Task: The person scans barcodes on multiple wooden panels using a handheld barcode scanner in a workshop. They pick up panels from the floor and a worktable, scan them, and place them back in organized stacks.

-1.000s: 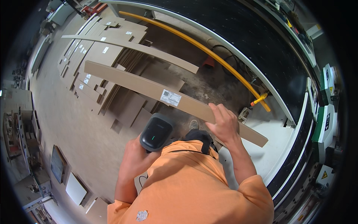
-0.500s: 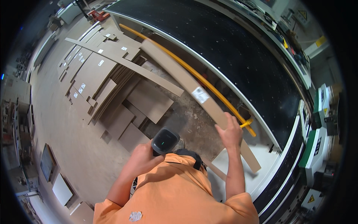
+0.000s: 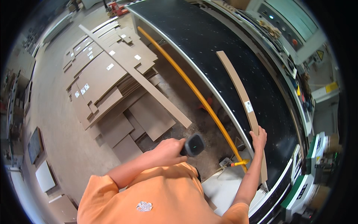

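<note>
My left hand (image 3: 168,151) is wrapped around the handle of a dark handheld scanner (image 3: 194,145) with a small green light, held in front of my orange shirt. To the right, my right hand (image 3: 260,139) grips a long narrow brown board strip (image 3: 235,82) near its closer end. A white label (image 3: 248,106) is stuck on the strip's upper face. Most of the strip lies over the black machine table (image 3: 186,33); whether it rests fully on that surface I cannot tell.
A low stack of brown panels (image 3: 108,80) with white labels stands on the left floor, another long strip (image 3: 149,86) across it. A yellow bar (image 3: 186,79) runs along the table's near side. Green-and-white machine parts (image 3: 298,192) are at right, a red pallet jack (image 3: 117,10) far back.
My right hand has carried the labelled strip rightward, from beside the yellow bar to over the black table. The scanner in my left hand has shifted right and the view has turned.
</note>
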A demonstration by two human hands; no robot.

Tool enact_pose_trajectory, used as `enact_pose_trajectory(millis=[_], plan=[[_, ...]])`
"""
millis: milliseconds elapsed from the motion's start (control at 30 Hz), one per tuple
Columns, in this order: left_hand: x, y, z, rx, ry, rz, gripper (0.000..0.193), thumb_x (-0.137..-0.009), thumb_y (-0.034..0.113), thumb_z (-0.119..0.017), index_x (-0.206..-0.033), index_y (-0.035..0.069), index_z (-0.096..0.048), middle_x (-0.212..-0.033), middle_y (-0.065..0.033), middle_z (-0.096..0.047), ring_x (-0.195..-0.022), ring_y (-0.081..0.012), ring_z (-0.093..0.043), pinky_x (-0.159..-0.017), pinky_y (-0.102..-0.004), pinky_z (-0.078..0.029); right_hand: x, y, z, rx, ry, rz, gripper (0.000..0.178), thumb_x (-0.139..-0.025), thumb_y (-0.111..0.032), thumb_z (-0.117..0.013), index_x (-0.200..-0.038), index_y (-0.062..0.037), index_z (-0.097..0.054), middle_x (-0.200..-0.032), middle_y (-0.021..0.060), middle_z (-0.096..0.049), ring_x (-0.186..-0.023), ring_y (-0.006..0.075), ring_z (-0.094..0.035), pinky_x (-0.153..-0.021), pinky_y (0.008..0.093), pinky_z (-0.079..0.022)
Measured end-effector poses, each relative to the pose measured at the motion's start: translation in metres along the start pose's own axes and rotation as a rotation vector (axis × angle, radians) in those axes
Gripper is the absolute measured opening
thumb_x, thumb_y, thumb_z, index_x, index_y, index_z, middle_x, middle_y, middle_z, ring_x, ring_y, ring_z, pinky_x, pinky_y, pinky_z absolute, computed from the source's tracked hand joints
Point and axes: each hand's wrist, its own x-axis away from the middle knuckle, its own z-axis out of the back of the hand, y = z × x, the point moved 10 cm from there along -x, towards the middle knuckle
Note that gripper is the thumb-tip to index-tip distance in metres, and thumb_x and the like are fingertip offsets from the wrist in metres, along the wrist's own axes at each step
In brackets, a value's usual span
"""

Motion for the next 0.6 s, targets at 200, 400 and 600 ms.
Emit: enact_pose_trajectory(millis=[200,400,600], plan=[[-0.048,0.001,0.035,0.056,-0.043,-0.144,0.036,-0.077,0.018,-0.07,-0.1,-0.006,-0.056,-0.08,-0.0262,-0.063,-0.08,-0.0453,-0.063,-0.073,-0.0505,-0.052,-0.016,-0.052,-0.009,0.219,0.295,0.017,0.045,-0.089,-0.018,-0.068,-0.129,0.0011,-0.059,-0.132,0.017,-0.055,-0.124,0.0372,-0.05,-0.105,0.0486,-0.041],[-0.079,-0.043,0.068,0.102,-0.019,-0.037,0.043,-0.075,0.017,-0.071,-0.103,-0.012,-0.057,-0.075,-0.0278,-0.063,-0.079,-0.045,-0.065,-0.07,-0.0493,-0.054,0.051,-0.221,-0.079,-0.11,0.199,0.371,0.028,-0.085,-0.005,-0.064,-0.112,0.0038,-0.063,-0.124,0.0194,-0.058,-0.119,0.038,-0.052,-0.103,0.0489,-0.04],[-0.094,-0.061,0.104,0.236,0.023,-0.052,0.035,-0.081,0.018,-0.069,-0.103,-0.008,-0.058,-0.082,-0.028,-0.064,-0.086,-0.0446,-0.065,-0.075,-0.0489,-0.053,0.083,-0.3,-0.183,-0.989,-0.566,0.168,0.037,-0.081,-0.011,-0.077,-0.113,-0.0055,-0.06,-0.108,0.0055,-0.059,-0.103,0.0184,-0.057,-0.09,0.0353,-0.047]])
